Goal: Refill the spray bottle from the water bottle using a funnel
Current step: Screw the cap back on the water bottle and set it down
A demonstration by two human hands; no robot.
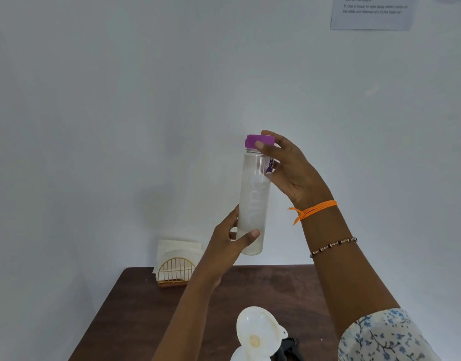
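**Water bottle held up, cap on**

Water bottle [252, 204] raised upright above the table [135, 308], against the wall. Left hand [224, 246] wrapped around its lower end. Right hand [289, 170] up top, thumb and fingers pinching the purple cap [258, 139]. White funnel [258, 332] seated in the spray bottle [242, 356] at bottom edge, mostly cropped. Black part just beside it, unclear. Napkin holder [176, 272] at the back-left table edge.

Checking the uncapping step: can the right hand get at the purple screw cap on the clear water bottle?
Likely yes. The right hand already has fingertips on the purple screw cap, nothing between them, while the left hand holds the clear water bottle raised.
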